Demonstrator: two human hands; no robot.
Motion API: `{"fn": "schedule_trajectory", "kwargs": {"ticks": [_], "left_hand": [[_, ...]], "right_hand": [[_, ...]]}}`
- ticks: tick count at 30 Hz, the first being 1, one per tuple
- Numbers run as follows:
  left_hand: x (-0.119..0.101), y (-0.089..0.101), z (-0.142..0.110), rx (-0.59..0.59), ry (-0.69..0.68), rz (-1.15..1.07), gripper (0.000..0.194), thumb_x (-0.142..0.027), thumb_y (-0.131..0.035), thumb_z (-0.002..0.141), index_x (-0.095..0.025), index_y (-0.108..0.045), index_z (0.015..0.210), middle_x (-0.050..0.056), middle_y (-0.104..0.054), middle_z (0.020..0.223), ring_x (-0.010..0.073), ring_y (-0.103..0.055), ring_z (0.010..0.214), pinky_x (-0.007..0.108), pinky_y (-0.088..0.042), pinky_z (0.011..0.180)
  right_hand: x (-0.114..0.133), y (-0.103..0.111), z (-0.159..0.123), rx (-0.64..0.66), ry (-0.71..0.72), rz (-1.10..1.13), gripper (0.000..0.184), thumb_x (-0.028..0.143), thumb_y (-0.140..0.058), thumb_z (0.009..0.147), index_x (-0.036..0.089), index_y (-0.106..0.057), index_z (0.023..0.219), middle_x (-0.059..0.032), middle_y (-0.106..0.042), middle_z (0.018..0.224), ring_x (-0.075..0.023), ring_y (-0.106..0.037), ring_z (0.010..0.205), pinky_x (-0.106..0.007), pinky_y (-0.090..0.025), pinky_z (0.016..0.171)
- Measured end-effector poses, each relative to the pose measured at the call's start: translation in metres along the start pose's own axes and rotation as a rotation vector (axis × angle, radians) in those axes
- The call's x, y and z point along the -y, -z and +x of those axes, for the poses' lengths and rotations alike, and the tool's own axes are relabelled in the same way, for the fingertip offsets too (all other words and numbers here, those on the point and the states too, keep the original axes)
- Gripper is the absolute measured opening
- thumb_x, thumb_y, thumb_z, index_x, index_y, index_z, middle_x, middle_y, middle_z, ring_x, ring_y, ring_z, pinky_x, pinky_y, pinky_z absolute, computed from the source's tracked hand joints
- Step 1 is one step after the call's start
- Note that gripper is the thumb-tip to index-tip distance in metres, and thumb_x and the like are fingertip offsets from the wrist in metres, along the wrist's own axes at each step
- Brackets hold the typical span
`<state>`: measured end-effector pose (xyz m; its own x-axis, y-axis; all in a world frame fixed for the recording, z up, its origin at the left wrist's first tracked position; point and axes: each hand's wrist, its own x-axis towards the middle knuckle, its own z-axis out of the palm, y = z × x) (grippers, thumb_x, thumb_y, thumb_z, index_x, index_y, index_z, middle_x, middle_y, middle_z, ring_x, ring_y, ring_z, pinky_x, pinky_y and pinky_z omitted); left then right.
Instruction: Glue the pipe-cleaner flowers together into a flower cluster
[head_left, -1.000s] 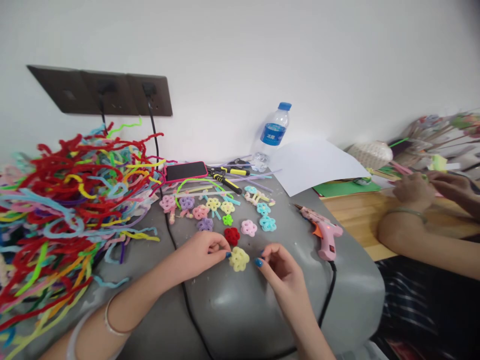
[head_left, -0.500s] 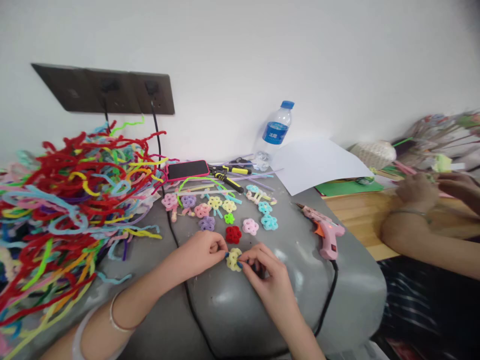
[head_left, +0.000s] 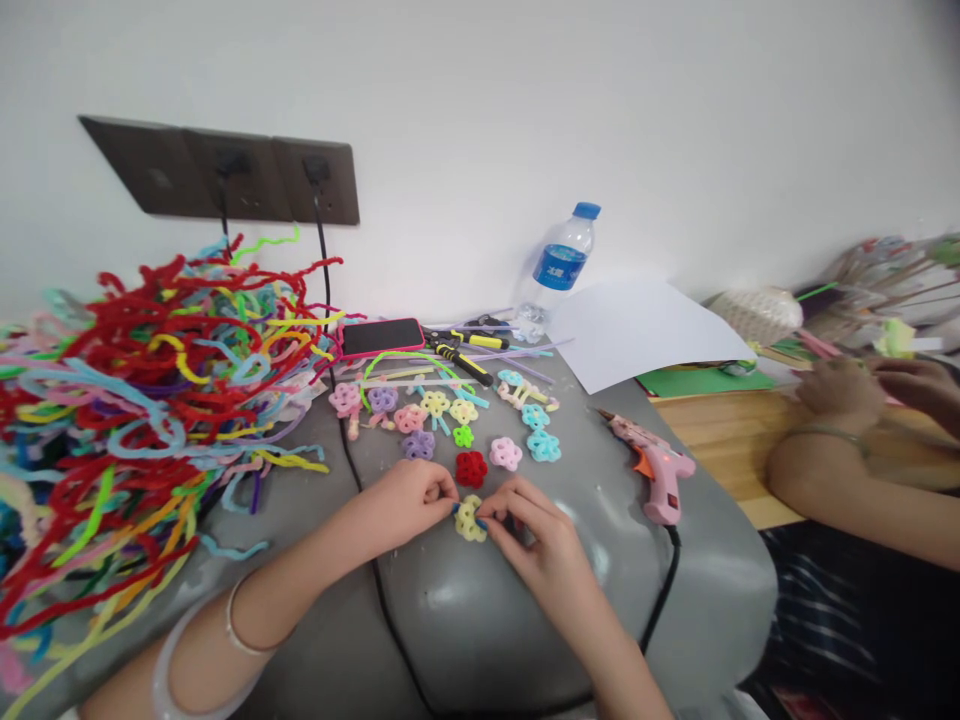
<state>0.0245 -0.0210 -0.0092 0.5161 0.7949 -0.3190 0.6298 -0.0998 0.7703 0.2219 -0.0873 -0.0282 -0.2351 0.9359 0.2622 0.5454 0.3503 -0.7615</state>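
A pale yellow pipe-cleaner flower (head_left: 470,520) is pinched between my two hands, just above the grey surface (head_left: 480,610). My left hand (head_left: 420,500) grips its left edge with thumb and forefinger. On the other side my right hand (head_left: 536,530) holds the right edge, its fingers curled. Directly beyond lies a red flower (head_left: 472,469), with a pink flower (head_left: 506,453) to its right and a small green one (head_left: 463,436) behind. Blue flowers (head_left: 543,445) and a purple flower (head_left: 418,445) rest nearby.
A heap of coloured pipe cleaners (head_left: 172,400) covers the left side. Behind the flowers are a phone (head_left: 382,337), yellow-black pliers (head_left: 465,362) and a water bottle (head_left: 562,262). A corded pink glue gun (head_left: 660,470) lies right, near white paper (head_left: 637,330). Another person's arm (head_left: 855,480) is at far right.
The whole view has shifted slightly, so things appear a little further right. Both hands keep their pinch on the yellow flower, with hardly any movement.
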Motion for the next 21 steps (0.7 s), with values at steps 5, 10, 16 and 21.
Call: {"fn": "schedule_trajectory", "kwargs": {"ticks": [5, 10, 16, 21], "left_hand": [[0.001, 0.0, 0.0, -0.002, -0.018, 0.004, 0.015, -0.021, -0.057, 0.078, -0.015, -0.071, 0.079, -0.006, -0.046, 0.055, 0.01, -0.04, 0.053, 0.023, -0.025, 0.051], [0.001, -0.001, 0.0, -0.009, -0.022, 0.024, 0.016, -0.02, -0.056, 0.079, -0.014, -0.071, 0.079, -0.006, -0.047, 0.055, 0.01, -0.041, 0.053, 0.023, -0.026, 0.052], [0.003, -0.001, 0.0, -0.008, -0.036, 0.028, 0.017, -0.021, -0.056, 0.079, -0.015, -0.072, 0.08, -0.006, -0.048, 0.056, 0.0101, -0.042, 0.054, 0.023, -0.026, 0.052], [0.001, 0.0, 0.001, -0.006, -0.025, 0.032, 0.018, -0.021, -0.056, 0.079, -0.015, -0.072, 0.081, -0.005, -0.048, 0.056, 0.0105, -0.043, 0.054, 0.023, -0.026, 0.052]], "right_hand": [[0.0, 0.0, 0.003, 0.032, 0.015, 0.012, 0.016, 0.008, -0.056, 0.093, 0.021, -0.064, 0.089, -0.003, -0.059, 0.086, -0.0169, -0.059, 0.078, -0.025, -0.043, 0.068], [-0.001, -0.001, 0.006, 0.056, 0.033, 0.027, 0.015, 0.009, -0.056, 0.093, 0.021, -0.062, 0.087, -0.0032, -0.059, 0.087, -0.0172, -0.059, 0.079, -0.025, -0.045, 0.071], [-0.003, -0.001, 0.009, 0.085, 0.075, 0.007, 0.016, 0.008, -0.056, 0.094, 0.021, -0.061, 0.086, -0.0035, -0.059, 0.087, -0.0178, -0.059, 0.081, -0.026, -0.044, 0.072], [-0.002, -0.001, 0.011, 0.11, 0.074, -0.039, 0.016, 0.007, -0.057, 0.093, 0.021, -0.061, 0.085, -0.0036, -0.06, 0.087, -0.0183, -0.058, 0.081, -0.026, -0.044, 0.071]]}}
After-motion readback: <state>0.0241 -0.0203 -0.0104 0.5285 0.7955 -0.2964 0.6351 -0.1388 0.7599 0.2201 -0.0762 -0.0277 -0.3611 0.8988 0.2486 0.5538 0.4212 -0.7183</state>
